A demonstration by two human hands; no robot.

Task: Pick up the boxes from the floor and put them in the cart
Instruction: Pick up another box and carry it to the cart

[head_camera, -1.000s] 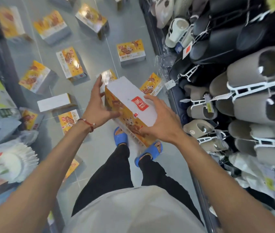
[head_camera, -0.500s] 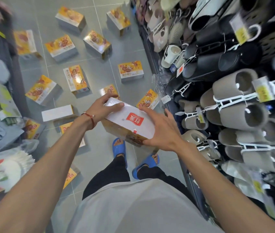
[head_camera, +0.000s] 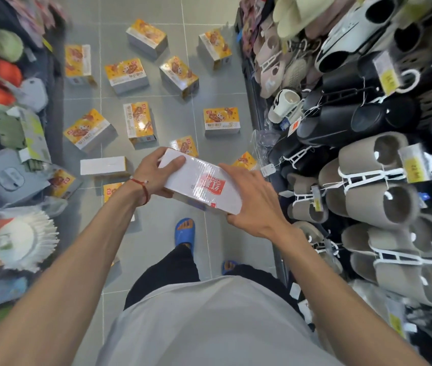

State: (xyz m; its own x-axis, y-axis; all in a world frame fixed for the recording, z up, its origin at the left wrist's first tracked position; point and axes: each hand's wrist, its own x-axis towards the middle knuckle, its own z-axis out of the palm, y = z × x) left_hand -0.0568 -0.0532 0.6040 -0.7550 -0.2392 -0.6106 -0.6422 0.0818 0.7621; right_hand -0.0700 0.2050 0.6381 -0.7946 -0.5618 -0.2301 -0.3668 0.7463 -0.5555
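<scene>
White-topped box (head_camera: 199, 184) in the two-sided grip of left hand (head_camera: 151, 175) and right hand (head_camera: 254, 204), fingers curled

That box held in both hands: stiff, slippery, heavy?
Probably stiff: the box shows straight edges between the left hand and right hand. Its glossy wrap glints, so possibly slippery. Likely light: fingers alone hold its ends.

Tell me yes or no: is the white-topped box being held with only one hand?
No, the left hand and the right hand both grip the box, one at each end.
</scene>
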